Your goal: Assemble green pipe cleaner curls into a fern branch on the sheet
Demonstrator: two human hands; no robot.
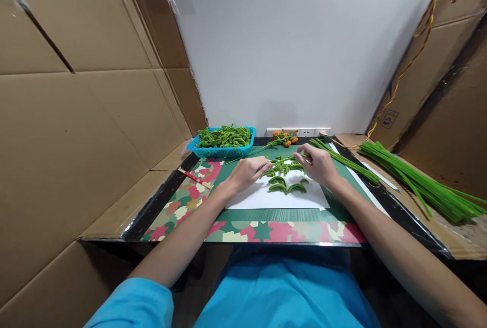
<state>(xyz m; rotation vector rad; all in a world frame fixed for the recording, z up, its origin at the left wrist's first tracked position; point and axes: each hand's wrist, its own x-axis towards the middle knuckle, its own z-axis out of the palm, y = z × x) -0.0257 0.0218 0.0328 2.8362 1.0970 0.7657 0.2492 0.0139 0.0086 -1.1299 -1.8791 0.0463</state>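
Over a white sheet of paper (251, 199), my left hand (248, 173) is closed in a pinch on one end of a green chenille stem (283, 159). My right hand (316, 165) pinches toward the other end, so the stem stretches between them. Beneath and just behind my fingers lies a cluster of green fuzzy pieces (282, 168), partly hidden by the hands. Nearer to me on the paper are several bent green chenille leaves (277, 187), lying apart from both hands.
A blue basket (224, 152) heaped with green chenille pieces stands back left. Orange chenille flowers (291, 140) lie by the wall sockets. Long green stems (426, 181) and scissors (380, 176) lie right. A red-handled brush-like tool (194, 178) rests left. Cardboard walls (114, 115) enclose the table.
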